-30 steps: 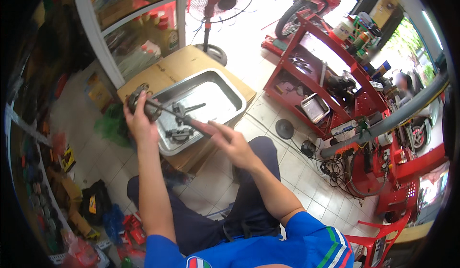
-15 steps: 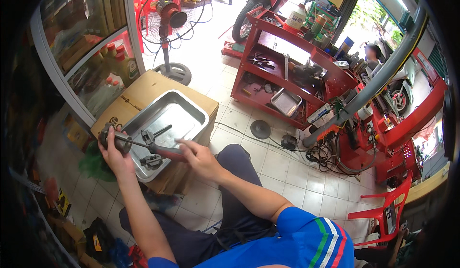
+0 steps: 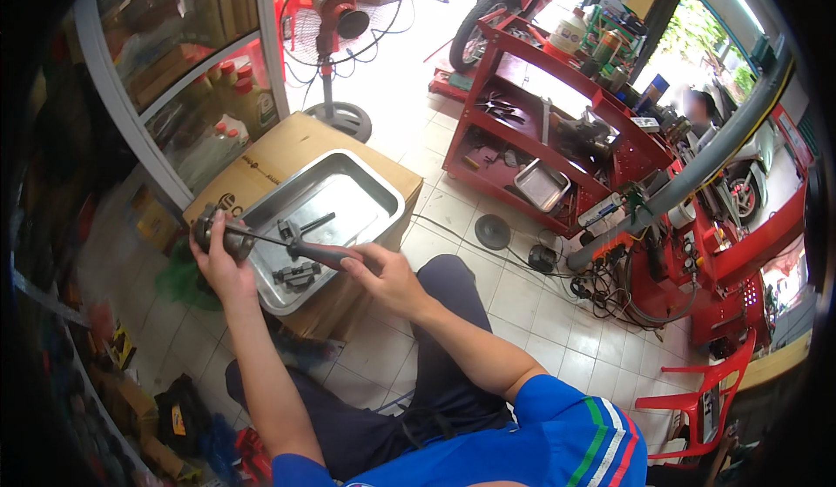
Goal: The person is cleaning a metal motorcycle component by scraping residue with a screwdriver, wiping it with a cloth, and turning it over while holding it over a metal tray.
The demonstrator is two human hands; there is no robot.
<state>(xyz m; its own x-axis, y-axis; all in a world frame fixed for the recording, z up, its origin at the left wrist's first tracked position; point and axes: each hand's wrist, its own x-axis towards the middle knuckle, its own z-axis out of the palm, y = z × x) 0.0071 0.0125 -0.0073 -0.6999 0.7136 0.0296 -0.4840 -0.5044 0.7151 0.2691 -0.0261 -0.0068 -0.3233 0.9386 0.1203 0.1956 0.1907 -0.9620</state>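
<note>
Fingers (image 3: pixel 350 263) gripping screwdriver (image 3: pixel 306 248), left hand (image 3: pixel 218 256) clutching metal part (image 3: pixel 219 233)

left hand (image 3: pixel 219 261) raised and clenched, right hand (image 3: pixel 383 280) fisted, forearms extended forward

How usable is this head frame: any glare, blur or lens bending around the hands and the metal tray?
Head view: strong fisheye, so the red tool shelf and the glass cabinet frame bow toward the dark rim. The metal tray catches bright glare on its floor. The left hand and right hand on the screwdriver are fairly sharp; the left edge is dim and smeared.
</note>
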